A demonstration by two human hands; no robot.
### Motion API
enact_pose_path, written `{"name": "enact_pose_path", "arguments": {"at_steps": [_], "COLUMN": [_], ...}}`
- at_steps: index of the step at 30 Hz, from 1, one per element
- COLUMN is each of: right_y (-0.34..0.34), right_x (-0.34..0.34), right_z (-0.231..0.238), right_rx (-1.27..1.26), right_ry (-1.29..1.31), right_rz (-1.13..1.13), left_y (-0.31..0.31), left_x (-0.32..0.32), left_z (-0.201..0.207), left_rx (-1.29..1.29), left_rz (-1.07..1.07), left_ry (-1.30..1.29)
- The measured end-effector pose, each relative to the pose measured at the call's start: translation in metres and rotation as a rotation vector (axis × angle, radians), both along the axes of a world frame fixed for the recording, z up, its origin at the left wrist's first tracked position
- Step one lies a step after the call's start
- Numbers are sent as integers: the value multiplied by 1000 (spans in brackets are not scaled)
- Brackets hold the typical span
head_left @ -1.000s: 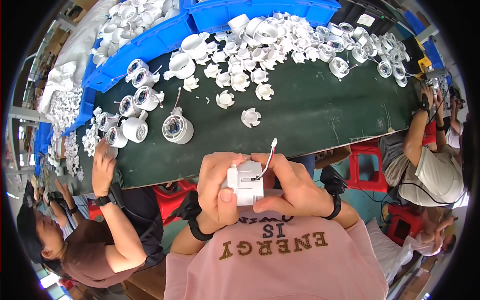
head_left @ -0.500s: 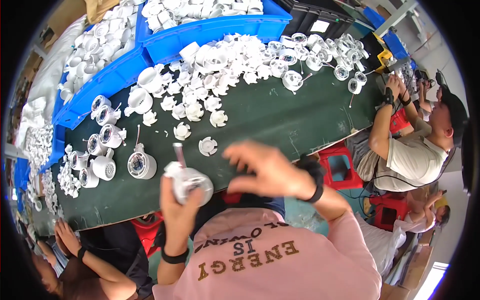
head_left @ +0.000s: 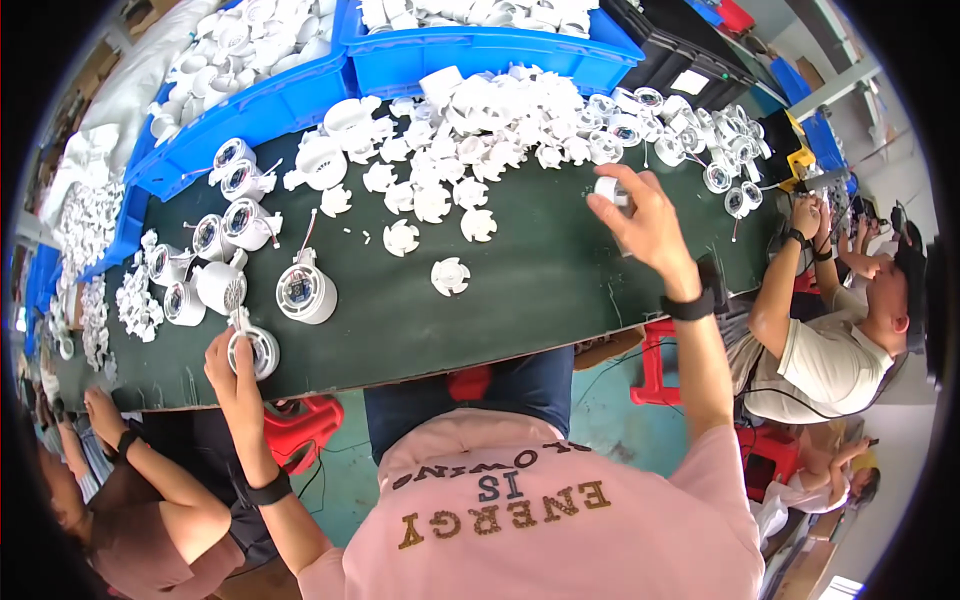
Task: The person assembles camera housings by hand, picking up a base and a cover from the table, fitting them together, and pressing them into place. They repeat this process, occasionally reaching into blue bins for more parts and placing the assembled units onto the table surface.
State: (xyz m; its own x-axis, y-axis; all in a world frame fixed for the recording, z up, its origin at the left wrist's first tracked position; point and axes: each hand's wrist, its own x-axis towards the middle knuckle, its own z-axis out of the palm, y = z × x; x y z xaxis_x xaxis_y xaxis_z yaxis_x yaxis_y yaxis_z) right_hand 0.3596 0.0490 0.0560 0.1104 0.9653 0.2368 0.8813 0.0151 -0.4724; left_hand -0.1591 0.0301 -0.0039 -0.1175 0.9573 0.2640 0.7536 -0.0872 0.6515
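At the table's near left edge my left hand pinches a white round housing with a clear lens. This piece is beside a white cup with a perforated end. My right hand reaches out over the right part of the table, its fingers closed around a small white cylindrical part, mostly covered by them. Between the hands lies a single white notched disc. Another lensed housing, with a thin wire, stands right of my left hand.
Blue bins full of white parts line the far side. A heap of white notched pieces lies before them, with lensed units to its right. A black crate stands behind. Co-workers sit on both sides; a red stool is at right.
My left hand has carried the lensed housing left and down to the table edge. My right hand has moved away to the right and far side and now holds a small white part.
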Motion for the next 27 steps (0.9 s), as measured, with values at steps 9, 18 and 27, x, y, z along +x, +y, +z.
{"name": "enact_pose_path", "arguments": {"at_steps": [9, 18, 27], "right_y": [23, -18, -21], "right_x": [-120, -41, -33], "right_z": [-45, -64, -69], "right_rx": [64, 155, 253], "right_ry": [400, 70, 308], "right_rz": [199, 127, 58], "left_y": [-23, -38, -20], "left_x": [117, 188, 226], "left_z": [34, 15, 4], "left_rx": [382, 197, 171], "left_rz": [-132, -567, -654], "left_ry": [-145, -130, -14]}}
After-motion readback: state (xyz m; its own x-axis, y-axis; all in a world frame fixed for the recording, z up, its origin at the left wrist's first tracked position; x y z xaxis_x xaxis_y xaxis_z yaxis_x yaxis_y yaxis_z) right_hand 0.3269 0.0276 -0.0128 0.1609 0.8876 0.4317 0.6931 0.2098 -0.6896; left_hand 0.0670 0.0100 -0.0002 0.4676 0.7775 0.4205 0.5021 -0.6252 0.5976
